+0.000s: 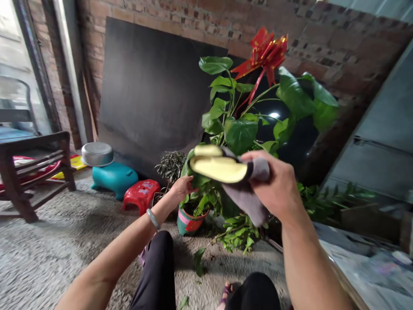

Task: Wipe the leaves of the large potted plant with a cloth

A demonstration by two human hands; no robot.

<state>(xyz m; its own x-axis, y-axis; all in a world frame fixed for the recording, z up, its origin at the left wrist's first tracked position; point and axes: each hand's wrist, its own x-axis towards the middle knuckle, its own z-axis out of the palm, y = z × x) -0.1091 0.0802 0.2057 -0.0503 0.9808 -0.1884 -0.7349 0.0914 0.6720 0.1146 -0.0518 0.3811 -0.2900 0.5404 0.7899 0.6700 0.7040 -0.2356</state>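
My right hand (274, 183) is closed around a yellow-padded cleaning tool (222, 169). The tool has two rounded yellow pads with dark edging, slightly blurred, and a grey cloth (243, 200) hangs below my fingers. Its pads lie against a large green leaf (189, 165) at the left side of a potted plant. At that leaf's lower edge my left hand (181, 189), with a bracelet on the wrist, pinches with thumb and fingers; its fingertips are partly hidden among the leaves. The plant grows from a green and red pot (190, 224).
A red bow (267, 54) tops the plant. To the left are a red stool (142, 196), a teal animal-shaped seat (114, 178) bearing a metal basin (97, 153), and a wooden chair (35, 172). A dark board (155, 90) leans on the brick wall. Cut leaves lie on the floor.
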